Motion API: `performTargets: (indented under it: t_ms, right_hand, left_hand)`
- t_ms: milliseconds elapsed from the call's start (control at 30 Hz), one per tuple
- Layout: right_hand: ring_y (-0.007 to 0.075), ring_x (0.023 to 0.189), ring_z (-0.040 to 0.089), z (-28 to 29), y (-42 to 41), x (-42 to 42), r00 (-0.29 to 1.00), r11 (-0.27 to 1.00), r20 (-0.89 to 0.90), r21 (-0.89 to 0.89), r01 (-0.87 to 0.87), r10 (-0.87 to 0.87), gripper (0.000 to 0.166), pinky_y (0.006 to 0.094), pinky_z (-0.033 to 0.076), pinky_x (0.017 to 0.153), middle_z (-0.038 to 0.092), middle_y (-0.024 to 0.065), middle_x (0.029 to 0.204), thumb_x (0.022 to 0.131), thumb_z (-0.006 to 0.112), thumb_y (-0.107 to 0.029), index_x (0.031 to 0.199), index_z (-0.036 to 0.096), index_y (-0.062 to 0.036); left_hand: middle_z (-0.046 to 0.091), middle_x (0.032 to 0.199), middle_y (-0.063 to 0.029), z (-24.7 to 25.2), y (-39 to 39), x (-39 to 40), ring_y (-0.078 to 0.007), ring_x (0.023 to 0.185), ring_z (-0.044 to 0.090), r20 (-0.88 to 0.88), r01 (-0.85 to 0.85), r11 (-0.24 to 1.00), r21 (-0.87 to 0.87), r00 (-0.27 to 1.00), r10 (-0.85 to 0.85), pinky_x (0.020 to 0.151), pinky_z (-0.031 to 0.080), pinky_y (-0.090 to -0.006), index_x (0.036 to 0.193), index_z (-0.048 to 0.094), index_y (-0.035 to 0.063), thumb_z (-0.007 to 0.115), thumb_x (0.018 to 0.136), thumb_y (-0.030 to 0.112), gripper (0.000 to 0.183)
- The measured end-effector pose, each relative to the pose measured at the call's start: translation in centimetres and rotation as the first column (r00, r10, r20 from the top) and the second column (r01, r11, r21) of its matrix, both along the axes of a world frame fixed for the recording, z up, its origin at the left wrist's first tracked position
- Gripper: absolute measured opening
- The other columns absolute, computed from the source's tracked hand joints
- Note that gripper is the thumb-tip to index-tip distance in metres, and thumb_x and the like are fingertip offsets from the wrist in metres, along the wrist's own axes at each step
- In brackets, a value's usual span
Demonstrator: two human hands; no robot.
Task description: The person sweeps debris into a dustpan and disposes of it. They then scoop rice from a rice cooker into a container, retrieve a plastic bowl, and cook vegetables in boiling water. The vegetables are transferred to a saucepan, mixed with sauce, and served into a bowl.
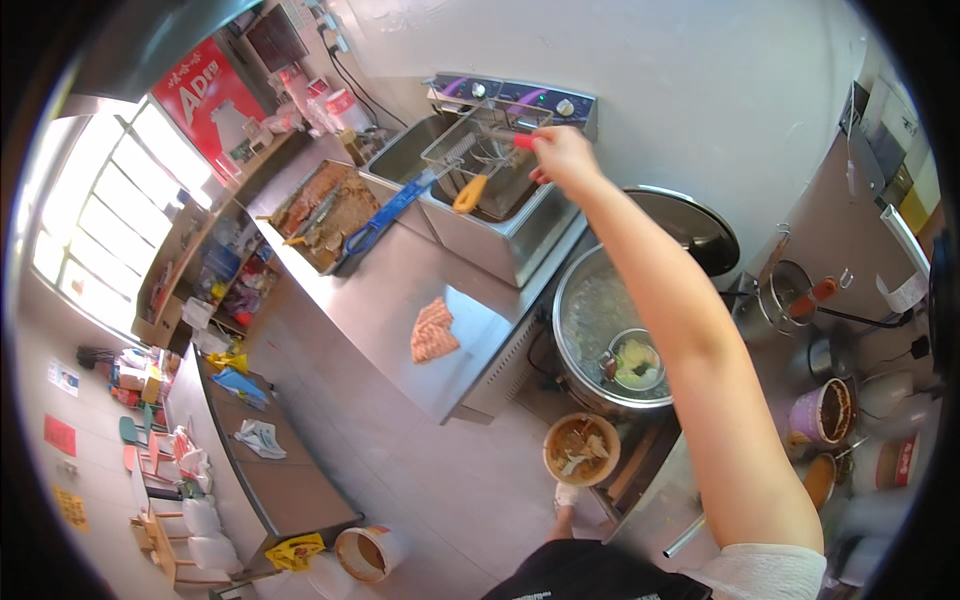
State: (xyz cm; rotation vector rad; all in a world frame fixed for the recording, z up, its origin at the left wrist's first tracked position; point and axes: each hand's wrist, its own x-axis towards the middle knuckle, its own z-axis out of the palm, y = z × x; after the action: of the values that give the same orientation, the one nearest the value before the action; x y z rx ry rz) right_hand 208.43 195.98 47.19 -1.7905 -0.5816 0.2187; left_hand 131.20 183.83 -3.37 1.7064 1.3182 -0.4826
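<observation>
My right hand (562, 156) is shut on the red handle of a metal utensil (525, 140), held over the double-tank electric deep fryer (480, 244). The utensil's working end is blurred against the wire fry basket (457, 146), so its kind is unclear. That basket sits at the right tank. A yellow handle (470, 194) and a blue handle (397, 206) point out over the fryer's front. My left hand is out of view. Below my forearm stands a large steel pot (559, 322) of bubbling liquid. Inside it, a round strainer (636, 386) holds pale green food.
A crumpled checked cloth (435, 331) lies on the steel counter (382, 330). Left of the fryer is a tray of brown food (330, 259). A pot lid (686, 232) leans by the wall. Below the pot is a bowl of soupy food scraps (581, 450); strainers (787, 292) hang at right.
</observation>
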Motion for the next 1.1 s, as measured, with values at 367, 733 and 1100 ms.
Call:
performTargets:
  t_ms: [367, 733, 1100]
  right_hand:
    - [0.0330, 0.089, 0.066, -9.9, -34.3, -18.6, 0.950, 0.887, 0.238, -0.368, 0.280, -0.202, 0.062, 0.0421, 0.051, 0.081, 0.066, 0.0196, 0.102, 0.091, 0.061, -0.018, 0.148, 0.037, -0.0109]
    - [0.0376, 0.098, 0.066, -27.1, -31.9, -11.2, 0.983, 0.298, -0.132, -0.940, -0.166, 0.130, 0.027, 0.0480, 0.053, 0.080, 0.069, 0.0175, 0.105, 0.093, 0.055, -0.026, 0.112, 0.068, -0.0101]
    - [0.0349, 0.103, 0.065, -26.5, -32.6, -8.4, 0.958, 0.237, -0.199, -0.940, -0.246, 0.207, 0.033, 0.0461, 0.052, 0.085, 0.067, 0.0152, 0.114, 0.090, 0.057, -0.027, 0.120, 0.064, -0.0158]
  left_hand:
    - [0.068, 0.109, -0.0116, 5.5, 6.4, 5.6, -0.0201, 0.100, 0.062, 0.232, -0.260, 0.954, -0.148, 0.929, 0.289, 0.089, 0.048, -0.0325, 0.119, 0.062, -0.0031, 0.056, 0.098, 0.019, 0.031]
    - [0.068, 0.108, -0.0103, 7.2, 7.4, 8.3, -0.0179, 0.100, 0.062, 0.157, -0.123, 0.981, -0.153, 0.977, 0.147, 0.091, 0.048, -0.0315, 0.117, 0.063, -0.0030, 0.059, 0.095, 0.015, 0.028]
    - [0.071, 0.105, -0.0169, -0.3, 6.1, -2.0, -0.0287, 0.100, 0.068, 0.041, 0.117, 0.978, -0.170, 0.993, -0.112, 0.089, 0.051, -0.0356, 0.114, 0.068, 0.0014, 0.057, 0.093, 0.026, 0.034]
